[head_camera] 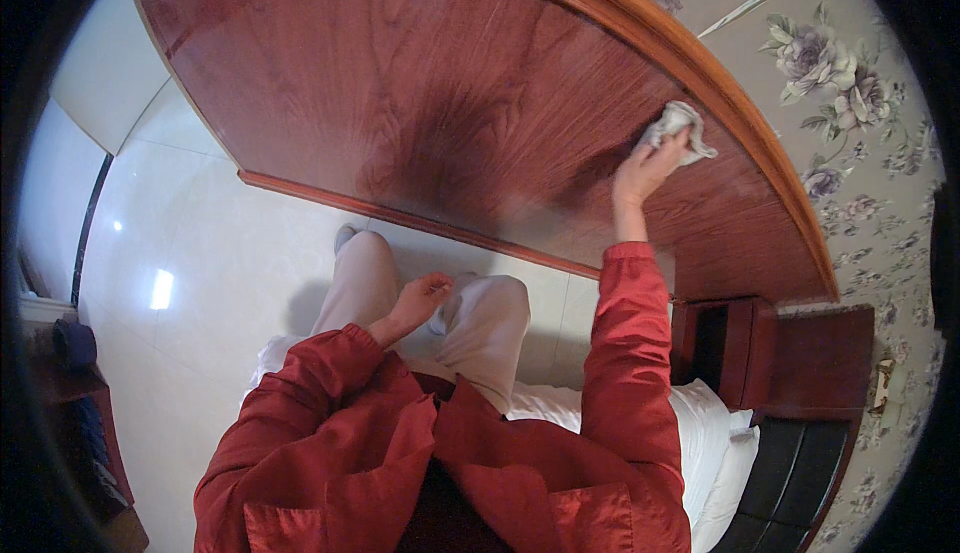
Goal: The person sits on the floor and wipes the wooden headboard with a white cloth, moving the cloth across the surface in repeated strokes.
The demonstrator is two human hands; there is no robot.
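Observation:
A crumpled white cloth (679, 129) lies under the fingers of my right hand (646, 170), which presses it against a reddish wood-grain panel (360, 103). That arm is stretched out towards the panel's right part, close to its moulded orange-brown wooden trim (720, 77). My left hand (420, 302) hangs over my lap between my knees, its fingers loosely curled. Nothing shows in it, and it touches no part of the panel. Shadows fall across the wood beside the cloth and in the panel's middle.
Behind me is a bed with white bedding (701, 433) and a dark padded headboard (787, 470). A reddish-brown nightstand (739, 350) stands by the floral-papered wall (847, 103). Glossy pale floor tiles (180, 230) spread to the left, near a dark wooden shelf unit (82, 418).

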